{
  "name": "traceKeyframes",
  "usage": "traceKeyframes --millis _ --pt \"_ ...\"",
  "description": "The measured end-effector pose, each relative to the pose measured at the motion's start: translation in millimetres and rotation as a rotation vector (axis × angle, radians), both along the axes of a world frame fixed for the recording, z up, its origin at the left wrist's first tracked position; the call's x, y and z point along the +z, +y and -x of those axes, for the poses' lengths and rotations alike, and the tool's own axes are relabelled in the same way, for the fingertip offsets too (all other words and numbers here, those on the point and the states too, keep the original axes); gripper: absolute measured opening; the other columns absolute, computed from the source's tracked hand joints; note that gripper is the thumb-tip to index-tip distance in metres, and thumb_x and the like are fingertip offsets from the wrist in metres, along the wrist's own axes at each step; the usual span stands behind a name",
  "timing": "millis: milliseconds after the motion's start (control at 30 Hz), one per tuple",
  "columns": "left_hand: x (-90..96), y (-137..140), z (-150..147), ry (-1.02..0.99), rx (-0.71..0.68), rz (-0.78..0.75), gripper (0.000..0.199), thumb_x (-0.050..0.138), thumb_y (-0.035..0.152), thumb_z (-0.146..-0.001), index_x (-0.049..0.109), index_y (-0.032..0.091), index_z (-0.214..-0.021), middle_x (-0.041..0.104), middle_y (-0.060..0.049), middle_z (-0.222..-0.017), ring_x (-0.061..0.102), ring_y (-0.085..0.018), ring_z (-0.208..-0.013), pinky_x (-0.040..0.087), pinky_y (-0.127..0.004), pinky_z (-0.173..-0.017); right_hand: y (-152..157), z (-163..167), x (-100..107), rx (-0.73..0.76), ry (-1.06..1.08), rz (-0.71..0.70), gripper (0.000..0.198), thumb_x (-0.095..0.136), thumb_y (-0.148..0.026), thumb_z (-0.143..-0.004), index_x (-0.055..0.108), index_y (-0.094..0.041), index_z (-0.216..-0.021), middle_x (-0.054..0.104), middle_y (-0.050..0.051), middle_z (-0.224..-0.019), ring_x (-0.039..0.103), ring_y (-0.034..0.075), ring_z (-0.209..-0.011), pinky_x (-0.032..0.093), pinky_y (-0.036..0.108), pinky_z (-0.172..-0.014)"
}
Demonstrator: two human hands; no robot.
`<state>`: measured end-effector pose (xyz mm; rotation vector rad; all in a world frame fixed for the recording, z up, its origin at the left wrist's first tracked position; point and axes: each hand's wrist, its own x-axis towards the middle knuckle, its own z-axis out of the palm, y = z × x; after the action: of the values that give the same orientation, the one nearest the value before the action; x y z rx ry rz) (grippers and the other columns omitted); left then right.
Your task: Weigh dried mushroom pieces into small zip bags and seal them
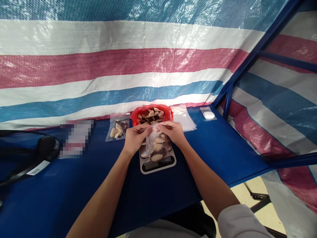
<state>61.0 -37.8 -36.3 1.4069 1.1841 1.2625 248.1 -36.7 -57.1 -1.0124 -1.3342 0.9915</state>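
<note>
Both hands pinch the top edge of a clear plastic bag [158, 145], my left hand [135, 137] at one corner and my right hand [173, 132] at the other. Inside the bag show several pale and dark dried slices. It hangs over a white kitchen scale [158, 169], hiding most of the weighing plate; I cannot tell whether it touches. Just beyond my fingers, a red plastic bag [133, 115] stands open, full of similar dried slices [150, 115]. Left of my left hand lies a filled clear bag [117, 129] with slices in it.
Flat clear bags [184, 119] lie right of the red bag. Farther right is a small bag with a white round item [208, 115]. On the left are a blurred packet [76, 138] and a black strapped object [47, 147]. A striped tarp [119, 66] walls the blue table [210, 148].
</note>
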Motion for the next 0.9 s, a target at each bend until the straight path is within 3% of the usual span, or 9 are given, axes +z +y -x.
traceKeyframes --millis 200,400,667,900 --pt "-0.1 2 3 -0.005 0.011 0.013 0.048 0.087 0.057 -0.062 0.08 0.014 -0.083 0.078 -0.008 -0.081 0.067 -0.019 -0.069 0.054 -0.028 -0.066 1 -7 2 0.049 0.069 0.035 0.031 0.078 -0.051 -0.076 0.079 -0.02 -0.084 0.078 0.004 -0.078 0.073 0.02 -0.073 0.061 0.032 -0.068" --pt "7.5 3 0 -0.031 -0.095 0.037 0.046 0.089 0.054 -0.063 0.081 0.016 -0.087 0.08 -0.009 -0.088 0.07 -0.022 -0.077 0.056 -0.031 -0.072 2 -7 3 0.042 0.067 0.036 0.034 0.078 -0.053 -0.075 0.081 -0.021 -0.086 0.078 0.003 -0.079 0.073 0.019 -0.073 0.063 0.033 -0.068" --pt "15.0 15 -4 0.061 -0.136 -0.078 0.037 0.086 0.052 -0.067 0.081 0.017 -0.078 0.078 -0.007 -0.077 0.068 -0.02 -0.069 0.054 -0.029 -0.066 2 -8 6 0.025 0.107 0.059 0.036 0.078 -0.054 -0.075 0.081 -0.021 -0.088 0.078 0.003 -0.078 0.073 0.02 -0.071 0.062 0.032 -0.066" --pt "15.7 23 -9 0.085 -0.175 -0.097 0.034 0.085 0.049 -0.069 0.082 0.018 -0.083 0.079 -0.007 -0.083 0.07 -0.021 -0.075 0.057 -0.032 -0.074 5 -11 2 -0.013 0.079 0.014 0.032 0.078 -0.051 -0.077 0.081 -0.021 -0.086 0.077 0.002 -0.076 0.071 0.019 -0.071 0.061 0.033 -0.069"
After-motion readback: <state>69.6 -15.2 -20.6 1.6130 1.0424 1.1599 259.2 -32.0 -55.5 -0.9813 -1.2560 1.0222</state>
